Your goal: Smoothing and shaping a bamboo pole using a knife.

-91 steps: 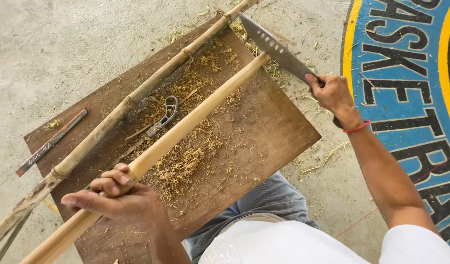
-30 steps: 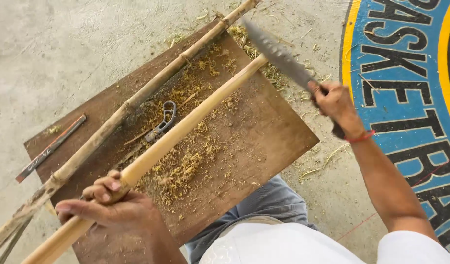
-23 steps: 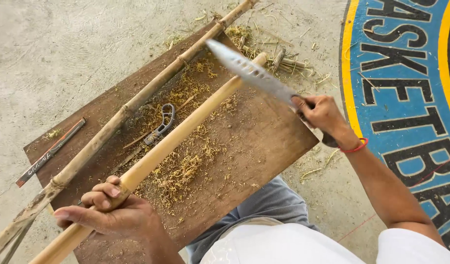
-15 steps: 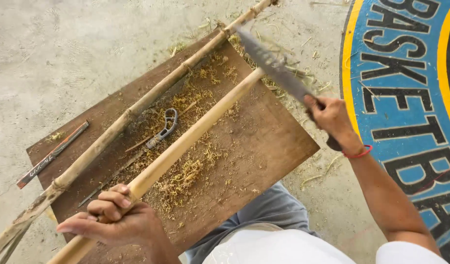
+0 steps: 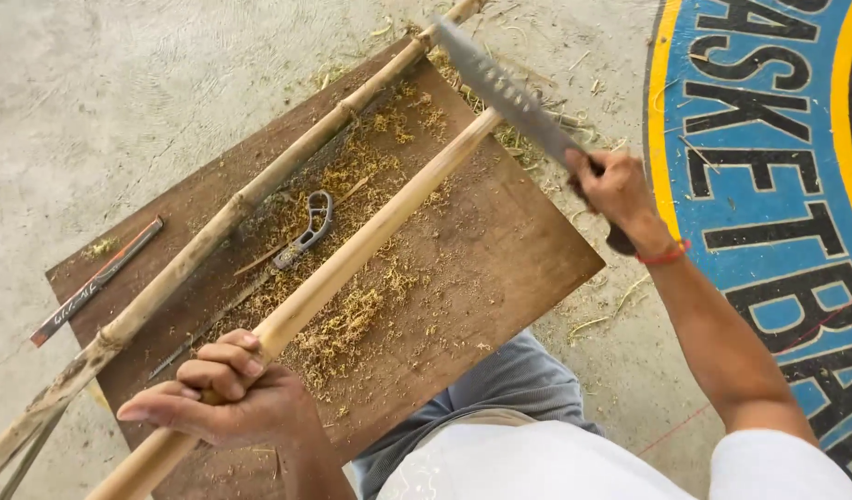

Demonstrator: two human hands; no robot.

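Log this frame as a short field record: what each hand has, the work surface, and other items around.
left hand: grips the near end of a smooth bamboo pole
right hand: holds a long knife by its handle, blade raised near the pole's far end
surface: brown wooden board, strewn with shavings
also on board: rougher bamboo stalk, small metal tool
beside board: flat bar on concrete floor
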